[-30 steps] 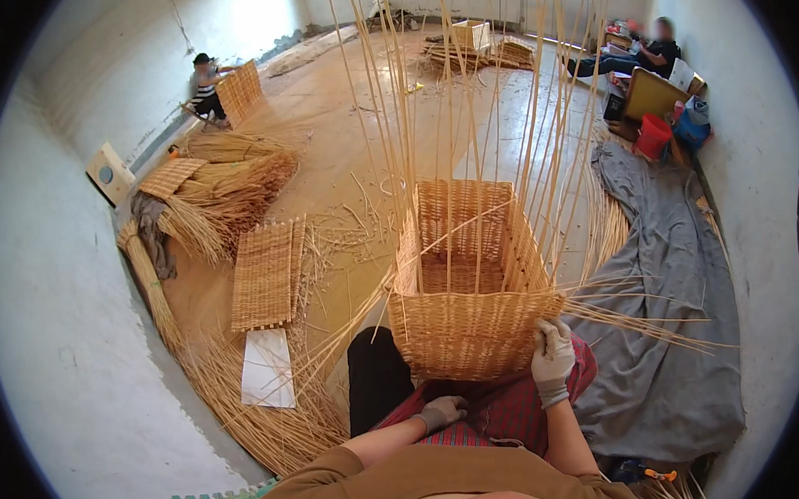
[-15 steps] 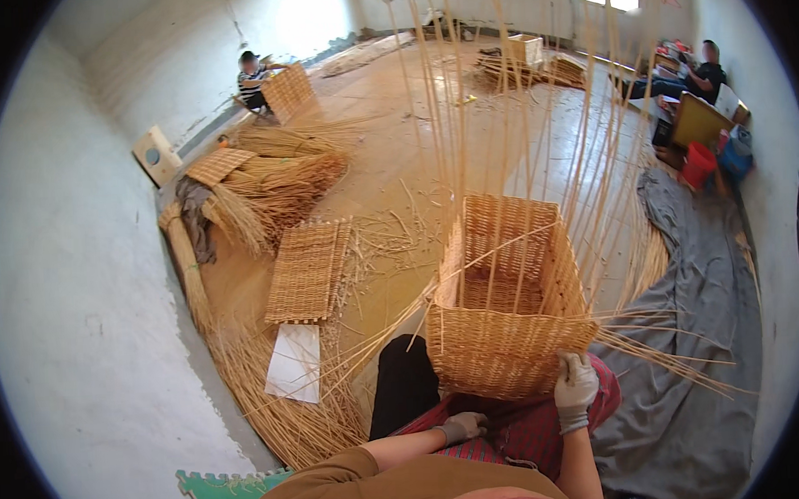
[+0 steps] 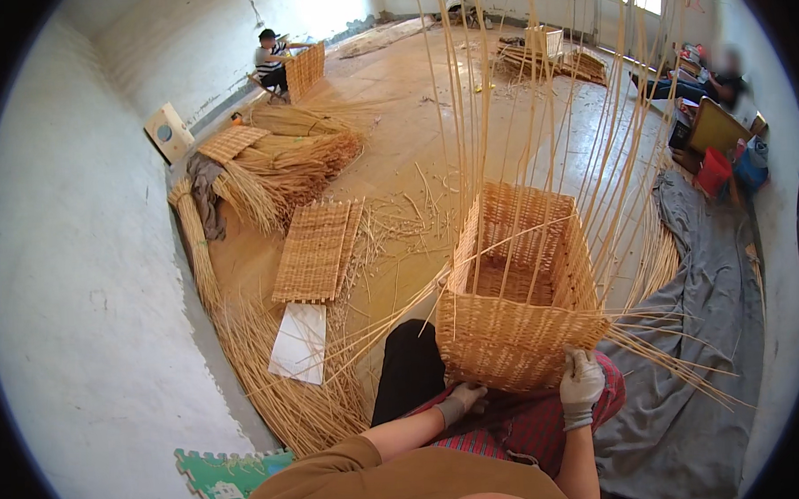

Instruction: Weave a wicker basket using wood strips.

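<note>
A square wicker basket [image 3: 510, 338], its mouth turned up and away from me, rests on my lap over a red checked cloth [image 3: 506, 437]. Long unwoven canes [image 3: 528, 119] rise from its far and right sides, and more stick out at both near corners. My right hand [image 3: 583, 380], in a pale work glove, is closed on the basket's lower right edge. Just below the near bottom edge is my gloved left hand [image 3: 464, 402]. Its fingers are partly hidden by the basket, so their grip cannot be made out.
Left of me lie a woven panel [image 3: 315, 253], a white board [image 3: 298, 343] and loose canes [image 3: 290, 388]. Farther back are cane bundles [image 3: 298, 165]. Grey cloth [image 3: 690, 371] covers the floor at right. One person [image 3: 273, 63] handles a woven panel; another [image 3: 722, 88] sits far right.
My left hand has moved up from my lap to the basket's near bottom edge. The basket has tilted slightly; my right hand stays on its lower right edge. The whole view has shifted a little.
</note>
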Demonstrator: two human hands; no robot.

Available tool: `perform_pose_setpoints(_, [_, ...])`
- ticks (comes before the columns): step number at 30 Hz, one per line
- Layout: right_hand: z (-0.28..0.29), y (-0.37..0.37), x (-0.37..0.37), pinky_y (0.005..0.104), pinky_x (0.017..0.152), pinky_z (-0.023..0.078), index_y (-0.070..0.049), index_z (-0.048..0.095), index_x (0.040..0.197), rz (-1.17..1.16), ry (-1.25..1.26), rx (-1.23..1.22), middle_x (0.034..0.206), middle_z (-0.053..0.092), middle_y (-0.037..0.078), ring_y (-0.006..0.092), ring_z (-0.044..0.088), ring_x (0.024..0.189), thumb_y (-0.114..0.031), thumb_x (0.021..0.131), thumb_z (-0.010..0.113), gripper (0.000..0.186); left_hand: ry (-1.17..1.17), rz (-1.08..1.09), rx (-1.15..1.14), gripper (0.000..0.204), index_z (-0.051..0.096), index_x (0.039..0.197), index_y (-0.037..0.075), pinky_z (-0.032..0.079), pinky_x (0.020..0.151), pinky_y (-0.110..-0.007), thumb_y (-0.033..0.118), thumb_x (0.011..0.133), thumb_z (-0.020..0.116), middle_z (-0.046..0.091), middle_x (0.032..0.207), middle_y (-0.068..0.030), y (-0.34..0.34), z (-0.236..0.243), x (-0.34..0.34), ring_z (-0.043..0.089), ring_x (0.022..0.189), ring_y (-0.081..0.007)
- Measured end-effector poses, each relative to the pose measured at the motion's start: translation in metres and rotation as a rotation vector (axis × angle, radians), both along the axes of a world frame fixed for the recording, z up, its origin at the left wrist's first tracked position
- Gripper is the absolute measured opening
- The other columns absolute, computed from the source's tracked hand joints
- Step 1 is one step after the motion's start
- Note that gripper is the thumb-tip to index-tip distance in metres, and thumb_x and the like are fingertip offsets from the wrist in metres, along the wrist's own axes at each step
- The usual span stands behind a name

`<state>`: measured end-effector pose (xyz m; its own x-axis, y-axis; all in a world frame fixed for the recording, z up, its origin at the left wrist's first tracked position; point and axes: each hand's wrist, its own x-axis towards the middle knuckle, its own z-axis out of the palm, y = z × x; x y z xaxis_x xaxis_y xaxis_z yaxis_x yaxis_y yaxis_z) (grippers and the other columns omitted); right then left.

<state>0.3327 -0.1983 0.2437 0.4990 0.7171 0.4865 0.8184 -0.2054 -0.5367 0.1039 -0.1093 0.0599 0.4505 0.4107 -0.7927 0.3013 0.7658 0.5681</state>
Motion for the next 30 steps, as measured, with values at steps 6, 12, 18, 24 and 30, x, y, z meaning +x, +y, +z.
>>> perform_pose_setpoints(6, [0.005,0.001,-0.001,0.0379,0.071,0.056,-0.011,0.071,0.096,0.001,-0.029,-0.001,0.093,0.071,0.011,0.0303,0.070,0.081,-0.003,0.085,0.067,0.013,-0.035,0.211,-0.207,0.052,0.041,0.145,0.006,0.059,0.070,-0.034,0.016,0.097,0.060,0.054,0.137,-0.0146,0.011,-0.003,0.002,0.065,0.112,-0.0298])
perform_pose_setpoints(12, [0.008,-0.002,0.003,0.0373,0.071,0.055,-0.010,0.071,0.097,0.019,-0.054,-0.015,0.093,0.071,0.011,0.0295,0.070,0.081,-0.002,0.085,0.067,0.015,-0.307,0.475,-0.296,0.049,0.039,0.148,0.005,0.055,0.075,-0.025,0.009,0.100,0.050,0.059,0.128,-0.0167,0.008,-0.006,-0.001,0.061,0.114,-0.0264])
perform_pose_setpoints(18, [0.016,0.002,-0.005,0.0378,0.070,0.055,-0.010,0.071,0.097,0.068,-0.050,0.031,0.094,0.071,0.011,0.0302,0.070,0.081,-0.004,0.085,0.068,0.014,-0.258,0.261,0.267,0.044,0.048,0.135,-0.002,0.058,0.082,-0.032,0.016,0.097,0.063,0.066,0.112,-0.0167,0.007,-0.029,-0.008,0.066,0.102,-0.0287])
perform_pose_setpoints(24, [0.012,-0.006,-0.009,0.0373,0.069,0.054,-0.011,0.071,0.097,0.047,-0.114,-0.036,0.095,0.071,0.011,0.0305,0.069,0.079,-0.004,0.086,0.067,0.014,-0.510,0.454,-0.095,0.043,0.047,0.137,0.001,0.060,0.080,-0.037,0.015,0.098,0.060,0.059,0.122,-0.0171,0.015,-0.033,-0.009,0.064,0.104,-0.0285])
perform_pose_setpoints(30, [0.014,-0.004,-0.009,0.0374,0.070,0.054,-0.011,0.072,0.097,0.061,-0.072,-0.023,0.094,0.071,0.011,0.0299,0.069,0.080,-0.004,0.086,0.067,0.013,-0.481,0.602,-0.303,0.046,0.046,0.136,0.003,0.058,0.080,-0.043,0.023,0.098,0.061,0.050,0.134,-0.0194,0.017,0.004,-0.008,0.061,0.111,-0.0339])
